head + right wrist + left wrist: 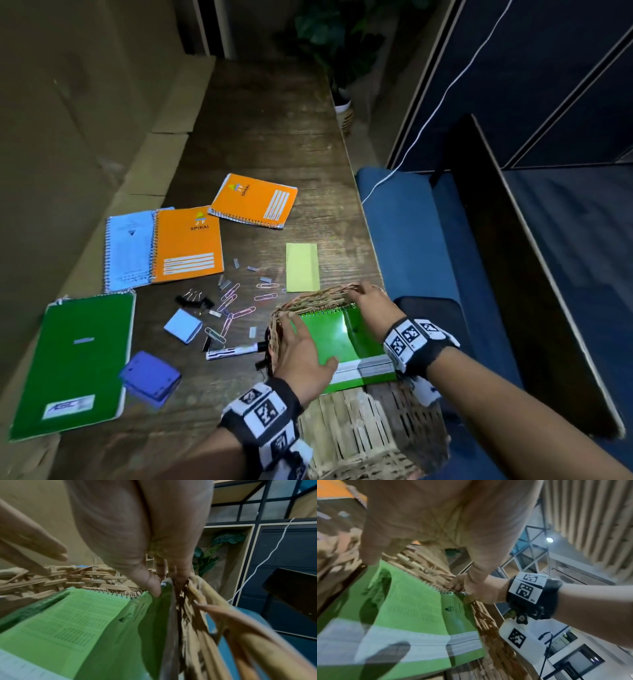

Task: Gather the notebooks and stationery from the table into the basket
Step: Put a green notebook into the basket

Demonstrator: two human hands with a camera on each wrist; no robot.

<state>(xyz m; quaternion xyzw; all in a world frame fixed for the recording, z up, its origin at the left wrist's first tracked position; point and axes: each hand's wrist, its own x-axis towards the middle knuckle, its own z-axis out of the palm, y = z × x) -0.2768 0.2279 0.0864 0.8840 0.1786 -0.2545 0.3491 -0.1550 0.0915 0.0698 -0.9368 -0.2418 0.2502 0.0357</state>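
We are settling the green notebook (337,337) into the basket (363,442), its lower edge still jutting over the near rim. Our right hand (371,306) is pinching the spiral corner against the far wall; our left hand (301,353) is lying flat on the cover, fingers (370,553) straight. We should be tilting the near edge down to clear the rim. Only the head view is showing the other notebooks and clips waiting on the table (267,137); the right wrist view is showing the thumb-and-finger pinch.

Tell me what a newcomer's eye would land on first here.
Both hands stand out first: the left hand lies flat on a bright green notebook going into the wicker basket at the table's near right edge, while the right hand pinches its far corner. Next come two orange notebooks further back.
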